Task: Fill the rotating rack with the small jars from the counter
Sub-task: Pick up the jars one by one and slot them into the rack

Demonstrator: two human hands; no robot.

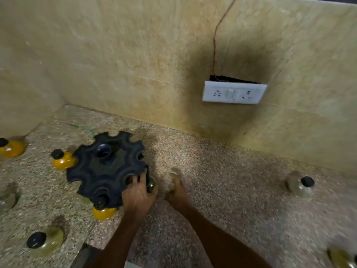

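Note:
The black rotating rack [108,167] stands on the speckled counter [222,190] near the left corner. One yellow jar [104,212] with a black lid sits in its front slot. My left hand [138,194] is at the rack's right edge, its fingers over the rim, gripping a small dark-lidded jar [151,184] there. My right hand [177,191] is just to the right, blurred, fingers pointing away over the counter; something pale shows at its fingertips, but I cannot tell whether it holds it. Loose jars lie around: two yellow jars [63,161] [11,148] and pale jars [46,240] [301,185].
Tiled walls close the counter at the back and left. A white switch and socket plate [233,92] hangs on the back wall. More pale jars sit at the left edge [6,200] and the bottom right corner [342,258]. The counter's front edge [92,248] is at the bottom left.

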